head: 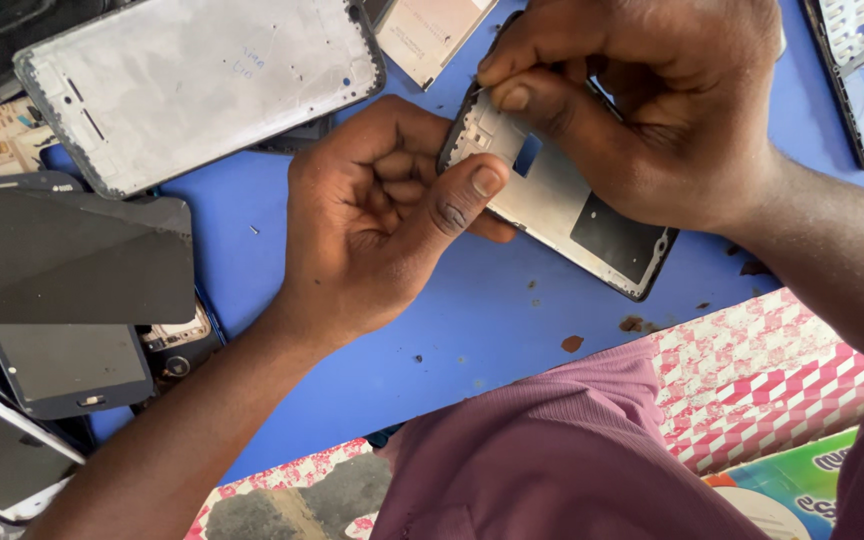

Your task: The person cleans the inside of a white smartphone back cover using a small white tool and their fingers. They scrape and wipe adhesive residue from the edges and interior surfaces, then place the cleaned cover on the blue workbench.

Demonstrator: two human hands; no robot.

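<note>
Cluttering blue table (pixel 472 320), phone parts (pixel 192 85)

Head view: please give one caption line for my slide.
Both hands, left hand and right hand, hold a phone frame above a blue table.

Left hand (pixel 382 215) gripping phone frame (pixel 572 205), right hand (pixel 652 110) pinching its top edge, blue table (pixel 472 310)
</note>
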